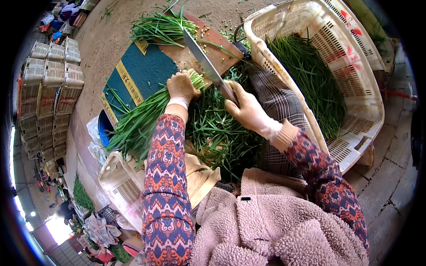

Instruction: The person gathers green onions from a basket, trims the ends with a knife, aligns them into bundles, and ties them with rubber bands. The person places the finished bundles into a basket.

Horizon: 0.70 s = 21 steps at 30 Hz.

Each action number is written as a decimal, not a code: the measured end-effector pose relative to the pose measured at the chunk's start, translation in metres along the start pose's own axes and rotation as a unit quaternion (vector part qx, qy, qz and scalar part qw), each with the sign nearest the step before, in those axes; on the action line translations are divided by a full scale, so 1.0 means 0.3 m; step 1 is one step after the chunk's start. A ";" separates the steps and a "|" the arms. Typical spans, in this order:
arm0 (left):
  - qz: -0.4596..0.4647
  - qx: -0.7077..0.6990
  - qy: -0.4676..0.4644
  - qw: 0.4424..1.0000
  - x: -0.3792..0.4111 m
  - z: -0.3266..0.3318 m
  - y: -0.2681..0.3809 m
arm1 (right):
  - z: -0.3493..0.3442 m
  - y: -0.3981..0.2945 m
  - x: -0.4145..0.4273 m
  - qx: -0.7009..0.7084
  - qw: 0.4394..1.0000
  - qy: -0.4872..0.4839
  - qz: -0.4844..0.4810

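In my gloved left hand (pixel 182 87) is a bunch of long green garlic chives (pixel 139 116), gripped near the pale stem ends. Those ends point right, towards the blade, and the leaves trail down and left. My gloved right hand (pixel 249 108) grips the handle of a large kitchen knife (pixel 206 63), whose wide blade slants up and left over the board. Another bunch of chives (pixel 159 28) lies at the far end of the wooden board (pixel 221 45), among scattered cut stem pieces. A blue-green sheet (pixel 151 66) with yellow printed tape covers the board's left part.
Loose leaves (pixel 223 129) fill the space across my lap. A white plastic crate (pixel 362 133) holding chives (pixel 306 79) stands at right. Another white crate (pixel 121 189) and a blue bucket (pixel 104 128) are at lower left. Stacked crates (pixel 50 83) stand farther left.
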<state>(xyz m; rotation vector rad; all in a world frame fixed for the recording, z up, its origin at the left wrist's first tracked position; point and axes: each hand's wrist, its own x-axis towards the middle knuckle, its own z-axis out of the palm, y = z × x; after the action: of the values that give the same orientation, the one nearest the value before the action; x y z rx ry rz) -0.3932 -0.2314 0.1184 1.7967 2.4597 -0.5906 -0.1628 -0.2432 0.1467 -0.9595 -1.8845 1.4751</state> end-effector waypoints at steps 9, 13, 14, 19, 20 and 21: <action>0.031 -0.002 0.155 0.987 -0.032 0.058 -0.004 | 0.021 0.039 -0.054 -0.080 0.996 -0.013 -0.032; 0.000 0.025 0.068 0.997 -0.009 0.034 0.017 | 0.049 0.102 -0.055 -0.133 0.991 -0.007 -0.030; -0.011 0.017 0.019 1.000 -0.001 0.017 0.018 | 0.053 0.111 -0.054 -0.152 0.988 -0.008 -0.028; -0.016 0.023 0.037 0.999 -0.006 0.031 0.017 | 0.028 0.082 -0.072 -0.124 0.991 -0.029 0.027; -0.013 0.022 0.046 0.999 -0.008 0.034 0.017 | 0.026 0.064 -0.083 -0.115 0.993 -0.025 0.019; -0.012 0.023 0.045 0.999 -0.007 0.034 0.016 | 0.025 0.047 -0.088 -0.104 0.994 -0.020 0.009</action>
<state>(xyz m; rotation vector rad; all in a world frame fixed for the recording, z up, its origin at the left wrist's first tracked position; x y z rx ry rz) -0.3900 -0.2354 0.1081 1.8519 2.5503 -0.5849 -0.1505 -0.2668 0.1313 -1.0496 -2.0957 1.3369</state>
